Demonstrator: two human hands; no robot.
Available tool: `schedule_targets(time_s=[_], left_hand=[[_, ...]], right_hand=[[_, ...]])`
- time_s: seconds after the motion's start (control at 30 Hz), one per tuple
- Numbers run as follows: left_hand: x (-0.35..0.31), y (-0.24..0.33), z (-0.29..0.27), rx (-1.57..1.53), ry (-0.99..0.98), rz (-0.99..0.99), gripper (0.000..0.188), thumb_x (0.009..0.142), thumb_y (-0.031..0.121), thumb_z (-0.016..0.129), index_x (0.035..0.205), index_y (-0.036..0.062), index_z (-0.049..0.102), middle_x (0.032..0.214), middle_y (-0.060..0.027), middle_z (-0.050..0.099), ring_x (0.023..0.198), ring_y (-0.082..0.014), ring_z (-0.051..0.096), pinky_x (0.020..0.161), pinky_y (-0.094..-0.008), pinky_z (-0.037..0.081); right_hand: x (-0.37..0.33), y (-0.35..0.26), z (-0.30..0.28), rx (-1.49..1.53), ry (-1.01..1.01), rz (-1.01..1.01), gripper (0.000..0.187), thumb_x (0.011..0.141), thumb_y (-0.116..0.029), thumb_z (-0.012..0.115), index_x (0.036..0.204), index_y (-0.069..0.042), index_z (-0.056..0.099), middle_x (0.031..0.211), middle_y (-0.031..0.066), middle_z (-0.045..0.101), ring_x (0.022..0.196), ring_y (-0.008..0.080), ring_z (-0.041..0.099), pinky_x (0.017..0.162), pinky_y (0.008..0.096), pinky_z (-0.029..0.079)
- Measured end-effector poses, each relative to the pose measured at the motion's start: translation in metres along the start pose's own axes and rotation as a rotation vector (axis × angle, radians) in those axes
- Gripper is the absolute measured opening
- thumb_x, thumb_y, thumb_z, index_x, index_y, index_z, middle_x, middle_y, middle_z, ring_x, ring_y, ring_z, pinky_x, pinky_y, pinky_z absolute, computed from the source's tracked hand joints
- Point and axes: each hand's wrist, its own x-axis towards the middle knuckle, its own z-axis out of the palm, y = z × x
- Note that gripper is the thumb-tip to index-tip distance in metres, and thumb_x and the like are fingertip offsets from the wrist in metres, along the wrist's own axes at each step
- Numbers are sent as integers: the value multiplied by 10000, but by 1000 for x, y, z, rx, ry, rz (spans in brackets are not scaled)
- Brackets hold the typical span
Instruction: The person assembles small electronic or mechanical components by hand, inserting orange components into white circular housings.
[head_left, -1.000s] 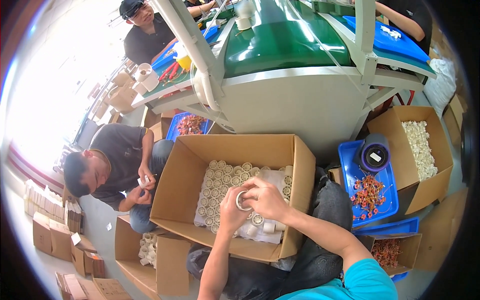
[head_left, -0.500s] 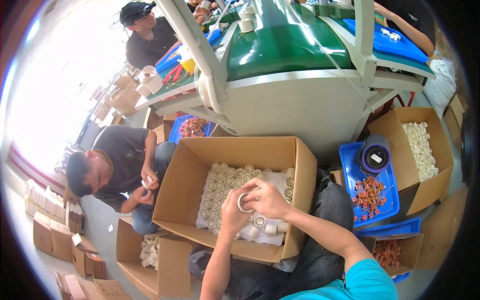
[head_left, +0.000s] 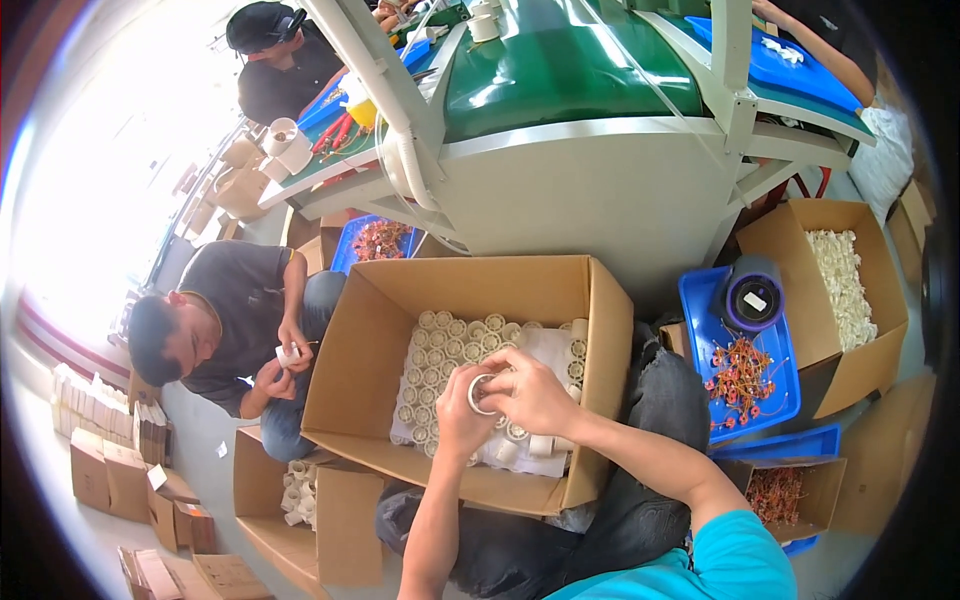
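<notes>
Over the large open cardboard box, I hold a white round plastic part with a raised rim between both hands. My left hand is wrapped round its side. The fingers of my right hand are closed at its top and right side, partly hiding its opening; whether they hold a smaller piece in it I cannot make out. Below my hands, rows of similar white round parts stand upright on a white sheet, and a few lie on their sides near the box's front right.
To the right, a blue tray holds red-and-yellow wired pieces and a dark round device. Beyond are a box of small white pieces and a green conveyor. At left, a co-worker handles a white part.
The whole view has shifted slightly. My hands stay together on the white part, with the right fingers a little more bent over it. The co-worker's hands have moved around their part.
</notes>
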Motion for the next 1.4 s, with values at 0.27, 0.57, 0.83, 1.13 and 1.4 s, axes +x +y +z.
schedule_targets(time_s=[0.27,0.57,0.83,1.13,1.4], left_hand=[[0,-1,0,88,12,72,455,622,0,785,1029,55,588,955,-142,645,798,-321,664,651,-374,548],[0,0,-2,64,-19,84,431,627,-11,767,1015,47,588,939,-140,643,774,-328,664,638,-378,542],[0,4,1,89,-1,42,416,640,-5,764,1016,53,596,938,-135,647,768,-322,660,636,-379,538],[6,7,2,40,-37,8,483,614,18,813,1047,41,600,934,-128,639,798,-299,651,690,-362,532],[35,2,2,-53,26,-87,554,637,99,860,1099,56,558,1036,-97,637,927,-259,635,814,-373,517]], right_hand=[[-2,6,5,73,32,30,140,735,-31,713,872,-38,742,1071,111,633,971,282,633,837,365,513],[-6,6,9,-105,55,-130,132,736,-37,714,867,-48,728,1042,87,632,919,277,637,771,371,524],[-3,13,10,90,30,21,123,743,-32,703,861,-27,740,1076,120,634,925,291,644,807,363,521],[7,7,-10,50,-95,78,165,764,-55,701,921,-37,749,1093,133,633,972,303,639,863,374,505],[21,1,-49,62,174,-65,213,840,-14,649,1042,-19,719,1047,110,655,917,233,655,809,305,524]])
